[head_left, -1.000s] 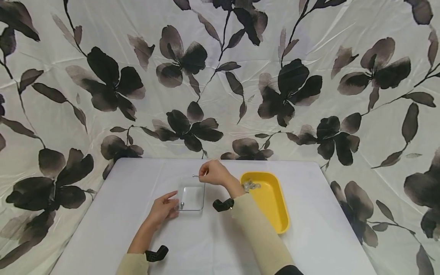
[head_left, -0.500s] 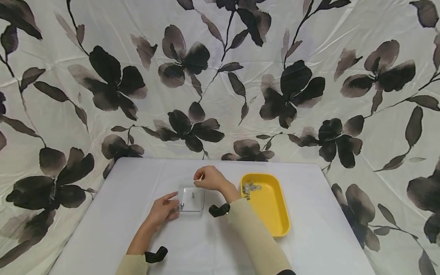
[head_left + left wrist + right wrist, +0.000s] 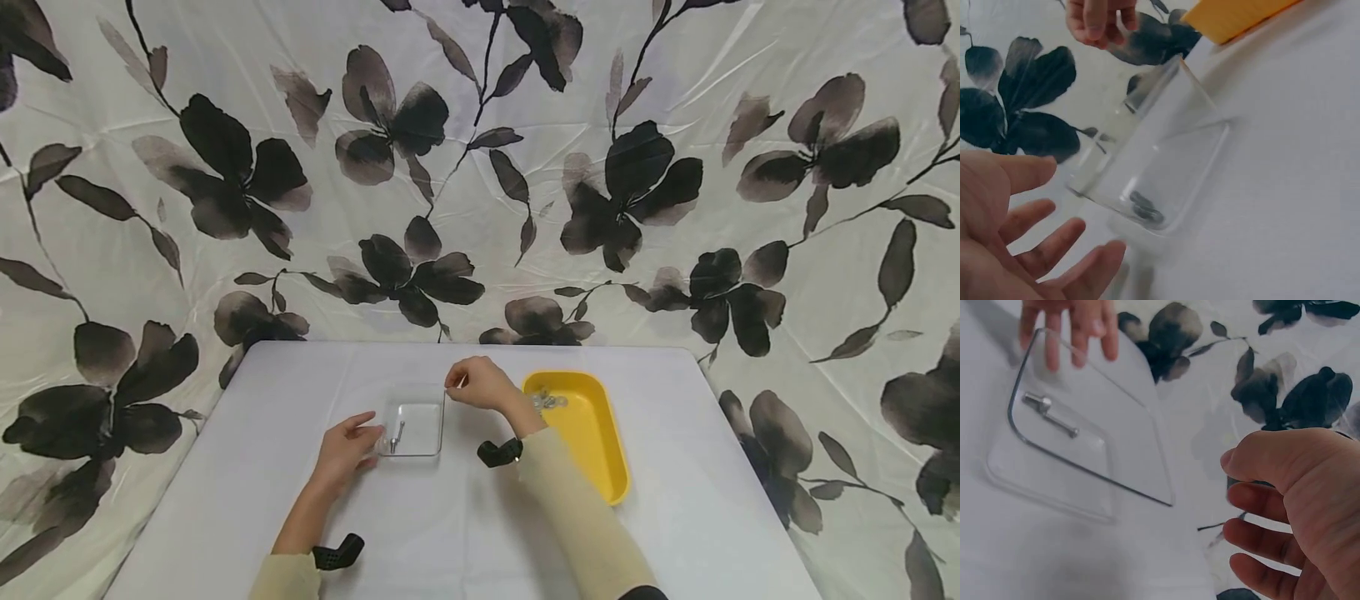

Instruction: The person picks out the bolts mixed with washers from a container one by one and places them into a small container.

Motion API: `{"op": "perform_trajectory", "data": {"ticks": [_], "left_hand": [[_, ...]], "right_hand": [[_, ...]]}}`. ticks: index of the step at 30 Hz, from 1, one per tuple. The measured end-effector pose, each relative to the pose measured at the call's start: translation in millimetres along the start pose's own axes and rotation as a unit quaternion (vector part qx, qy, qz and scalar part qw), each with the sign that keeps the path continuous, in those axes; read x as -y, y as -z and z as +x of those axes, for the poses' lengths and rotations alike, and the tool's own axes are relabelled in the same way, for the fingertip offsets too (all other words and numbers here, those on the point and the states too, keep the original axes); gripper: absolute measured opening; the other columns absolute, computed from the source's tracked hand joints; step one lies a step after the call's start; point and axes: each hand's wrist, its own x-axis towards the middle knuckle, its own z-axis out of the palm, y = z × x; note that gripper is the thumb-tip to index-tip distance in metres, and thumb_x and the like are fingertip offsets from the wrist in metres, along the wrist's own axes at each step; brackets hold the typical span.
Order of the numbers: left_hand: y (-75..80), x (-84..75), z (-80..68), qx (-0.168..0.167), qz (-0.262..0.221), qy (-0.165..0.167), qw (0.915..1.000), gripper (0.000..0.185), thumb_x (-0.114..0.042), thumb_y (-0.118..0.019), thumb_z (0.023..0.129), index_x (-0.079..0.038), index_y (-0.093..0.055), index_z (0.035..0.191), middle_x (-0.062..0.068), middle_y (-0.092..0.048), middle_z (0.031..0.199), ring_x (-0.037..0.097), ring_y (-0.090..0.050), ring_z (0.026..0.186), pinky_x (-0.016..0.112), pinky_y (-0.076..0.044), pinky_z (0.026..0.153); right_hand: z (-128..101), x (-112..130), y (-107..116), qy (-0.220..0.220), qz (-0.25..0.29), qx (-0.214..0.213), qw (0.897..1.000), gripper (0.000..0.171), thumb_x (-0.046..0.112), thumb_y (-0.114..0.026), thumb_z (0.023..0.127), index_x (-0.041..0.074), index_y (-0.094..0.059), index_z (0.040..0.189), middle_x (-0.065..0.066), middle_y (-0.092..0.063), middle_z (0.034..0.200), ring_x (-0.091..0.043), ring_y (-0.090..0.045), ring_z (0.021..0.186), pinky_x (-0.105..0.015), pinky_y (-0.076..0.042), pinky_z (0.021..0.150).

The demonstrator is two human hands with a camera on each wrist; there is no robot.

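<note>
A clear open-topped box [image 3: 441, 432] stands on the white table, left of the yellow tray. Inside it, near its left front corner, lie metal screws [image 3: 1054, 415], one thicker and one long and thin. My left hand [image 3: 347, 450] is at the box's left side, fingers spread; whether they touch the wall I cannot tell. Just beyond the box's back right corner hovers my right hand [image 3: 483, 385], with nothing seen between its loosely bent fingers [image 3: 1260, 534] in the right wrist view.
The yellow tray [image 3: 592, 442] sits to the right, partly behind the right sleeve, with several small clear round pieces [image 3: 551, 401] at its back left. A floral cloth [image 3: 420, 167] hangs behind the table's far edge [image 3: 360, 342].
One second ago my right hand pinched a thin screw above the box. It let go, the screw dropped inside, and the hand has since shifted right. My left hand stays beside the box.
</note>
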Motion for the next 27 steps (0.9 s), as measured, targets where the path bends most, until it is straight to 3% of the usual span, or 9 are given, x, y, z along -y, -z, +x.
{"op": "perform_trajectory", "data": {"ticks": [5, 9, 15, 21, 27], "left_hand": [[4.0, -26.0, -8.1, -0.046, 0.082, -0.049, 0.9944, 0.046, -0.024, -0.064, 0.095, -0.005, -0.054, 0.136, 0.018, -0.060, 0.119, 0.033, -0.060, 0.109, 0.041, -0.054, 0.083], [-3.7, -44.5, -12.3, -0.040, 0.111, -0.078, 0.9900, 0.042, -0.024, -0.064, 0.095, -0.007, -0.057, 0.134, 0.015, -0.061, 0.119, 0.032, -0.059, 0.110, 0.043, -0.052, 0.086], [-25.9, -64.3, -18.5, 0.013, 0.091, -0.106, 0.9901, 0.039, -0.020, -0.066, 0.094, -0.007, -0.060, 0.131, 0.013, -0.062, 0.116, 0.028, -0.061, 0.103, 0.035, -0.054, 0.080], [-45.7, -81.2, -16.1, 0.081, 0.015, -0.079, 0.9935, 0.041, -0.013, -0.065, 0.093, -0.010, -0.058, 0.133, 0.015, -0.060, 0.119, 0.031, -0.064, 0.100, 0.037, -0.059, 0.075], [-75.0, -84.1, -12.5, 0.147, -0.001, -0.067, 0.9868, 0.045, -0.015, -0.066, 0.094, -0.011, -0.054, 0.137, 0.014, -0.060, 0.118, 0.032, -0.066, 0.098, 0.038, -0.059, 0.071]], "right_hand": [[-6, -7, 11, -0.009, 0.002, 0.006, 1.000, 0.004, 0.013, -0.071, 0.087, 0.014, -0.074, 0.090, 0.008, -0.067, 0.083, -0.010, -0.060, 0.077, -0.023, -0.052, 0.068], [-10, -15, 19, -0.021, -0.007, -0.001, 1.000, 0.004, 0.015, -0.072, 0.087, 0.015, -0.073, 0.090, 0.008, -0.066, 0.083, -0.010, -0.059, 0.077, -0.022, -0.051, 0.068], [-19, -27, 29, -0.024, -0.014, -0.009, 1.000, 0.003, 0.016, -0.072, 0.086, 0.015, -0.073, 0.089, 0.008, -0.066, 0.082, -0.010, -0.059, 0.076, -0.023, -0.052, 0.068], [-29, -37, 39, -0.036, -0.011, -0.017, 0.999, 0.004, 0.016, -0.072, 0.087, 0.014, -0.073, 0.090, 0.006, -0.066, 0.083, -0.012, -0.059, 0.078, -0.025, -0.052, 0.068], [-48, -54, 47, -0.058, -0.005, -0.039, 0.998, 0.005, 0.015, -0.072, 0.087, 0.011, -0.072, 0.089, 0.004, -0.064, 0.082, -0.014, -0.057, 0.073, -0.026, -0.052, 0.065]]}}
